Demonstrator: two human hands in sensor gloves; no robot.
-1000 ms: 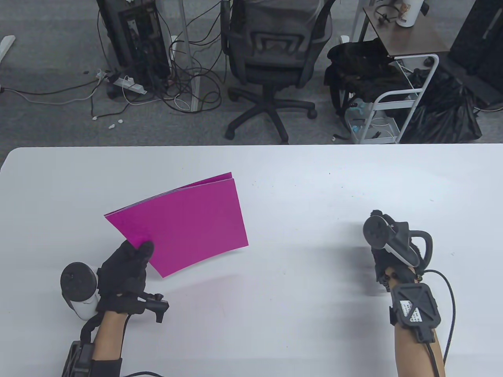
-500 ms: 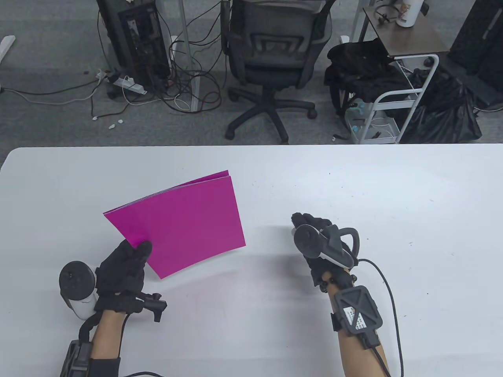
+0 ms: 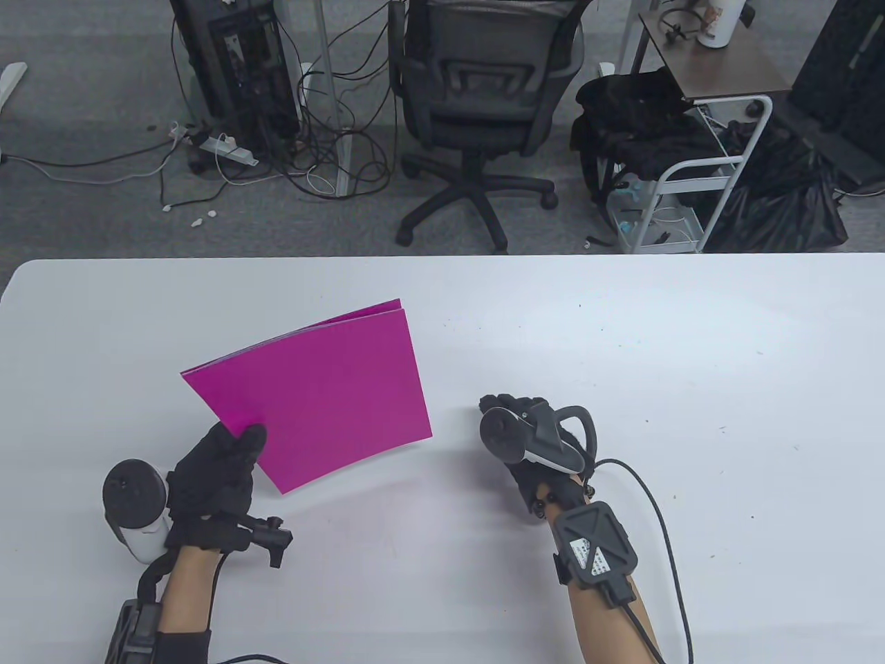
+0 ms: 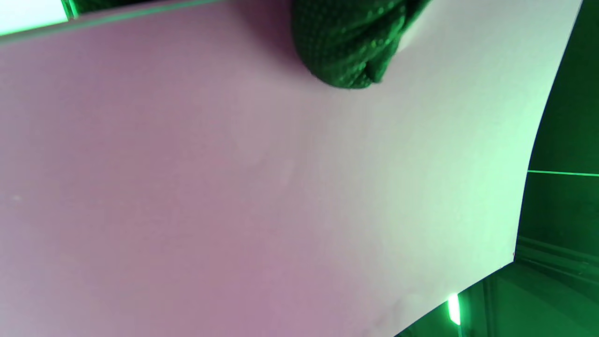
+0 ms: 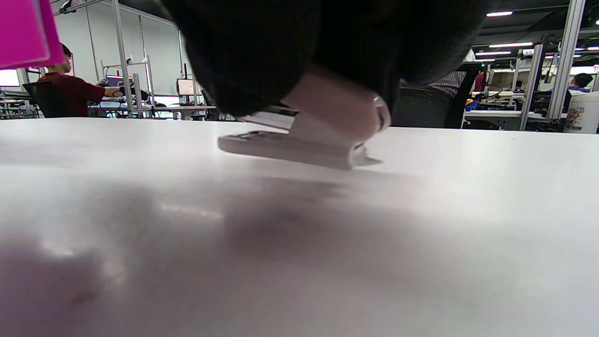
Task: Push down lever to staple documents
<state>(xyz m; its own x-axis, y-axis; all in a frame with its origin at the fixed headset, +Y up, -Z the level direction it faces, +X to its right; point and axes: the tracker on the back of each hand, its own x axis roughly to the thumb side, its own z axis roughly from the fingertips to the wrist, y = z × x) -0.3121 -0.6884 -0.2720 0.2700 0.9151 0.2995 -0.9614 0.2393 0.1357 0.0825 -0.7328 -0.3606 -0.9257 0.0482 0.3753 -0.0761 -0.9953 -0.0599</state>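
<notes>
The right hand (image 3: 525, 443) has slid left toward the magenta documents (image 3: 318, 394), its grip wrapped around a white stapler (image 5: 299, 145) lying lengthwise on the bench (image 3: 622, 332), nose toward them. The left hand (image 3: 214, 477) pinches their near corner, holding them aloft.

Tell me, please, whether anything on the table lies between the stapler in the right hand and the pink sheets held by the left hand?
Nothing visible does. The right hand holds the white stapler, and only bare table separates it from the near corner of the pink sheets, which the left hand pinches at their opposite corner.
</notes>
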